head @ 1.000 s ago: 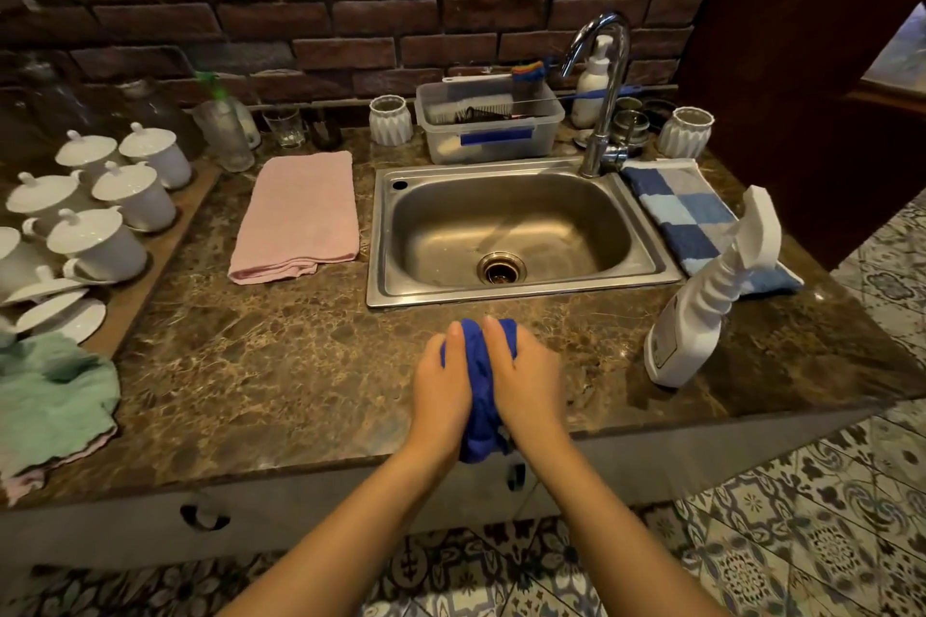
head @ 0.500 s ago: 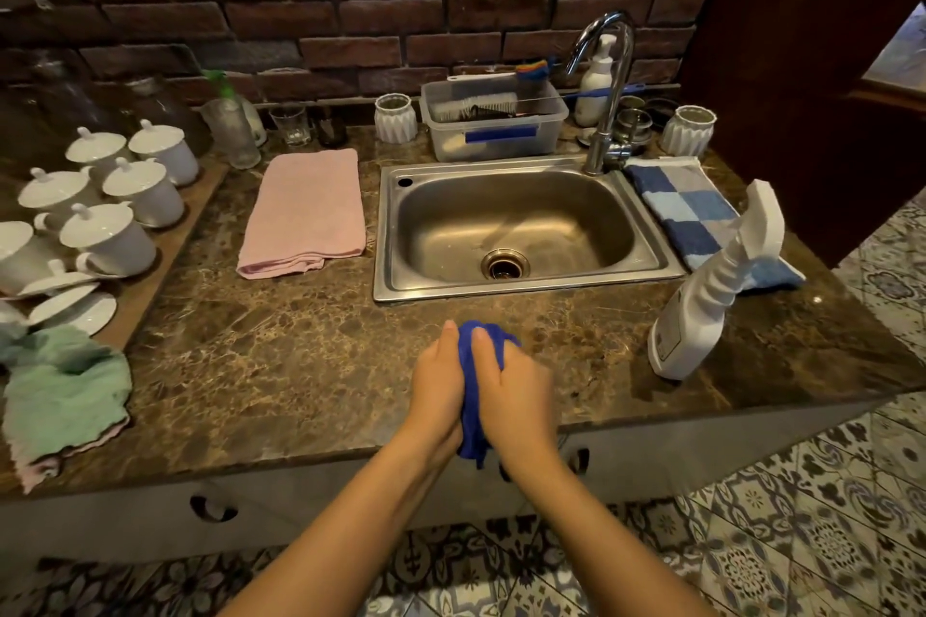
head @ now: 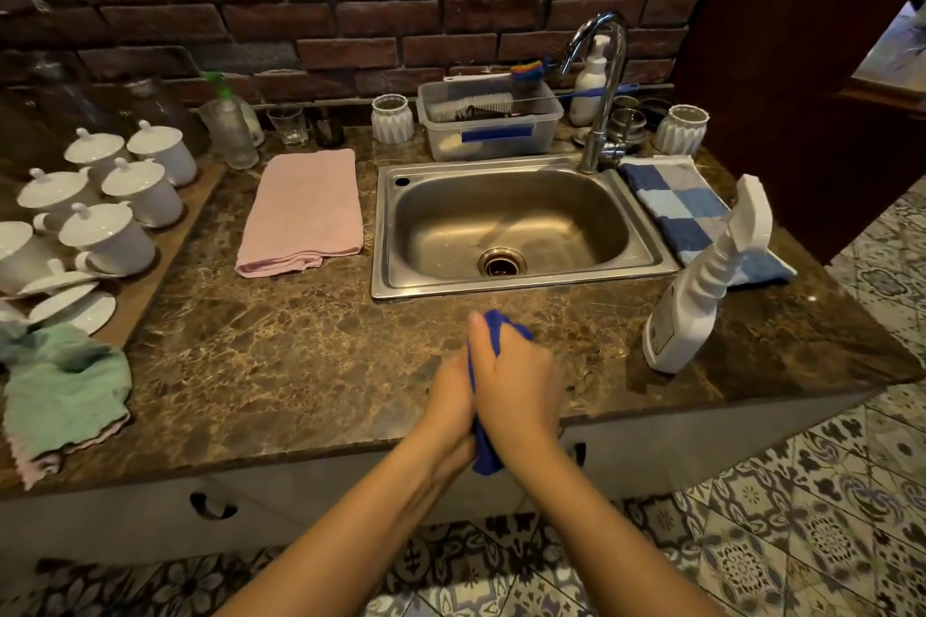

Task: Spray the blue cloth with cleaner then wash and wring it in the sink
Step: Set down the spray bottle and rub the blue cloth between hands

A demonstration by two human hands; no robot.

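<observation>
Right, the brick wall (head: 351, 15) is at the back, the brown marbled bench (head: 300, 356) runs along it, and patterned floor tiles (head: 801, 516) show below its front edge. The steel sink (head: 521, 288) is set into the bench right of centre, with its drain (head: 502, 262) in the middle of the basin. A wooden tray (head: 150, 286) on the far left carries white lidded cups (head: 107, 238) and some saucers. A green cloth (head: 65, 386) sits crumpled at the front-left, reaching the bench edge. A pink towel (head: 305, 210) lies folded flat just left of the sink, apart from the rim. A blue checked towel (head: 681, 210) lies flat along the sink's right side; I can't tell whether it touches the rim. A clear plastic tub (head: 491, 125) with a brush in it stands behind the sink by the wall, with a white ribbed pot (head: 393, 118) just to its left. The white spray bottle (head: 696, 296) stands on its base on the bench, right of the sink's front corner and beside the near end of the checked towel. The faucet (head: 601, 80) rises at the sink's back-right corner, its spout arching toward the basin.

Your hands are together. Your left hand (head: 453, 396) and right hand (head: 521, 381) are pressed against each other with the blue cloth (head: 488, 456) bunched between them. Right fingers curl over it; one left finger lies straight up its side. One end of the cloth pokes out above your fingers, the other below your wrists. The cloth is over the bench's front part, short of the sink.
</observation>
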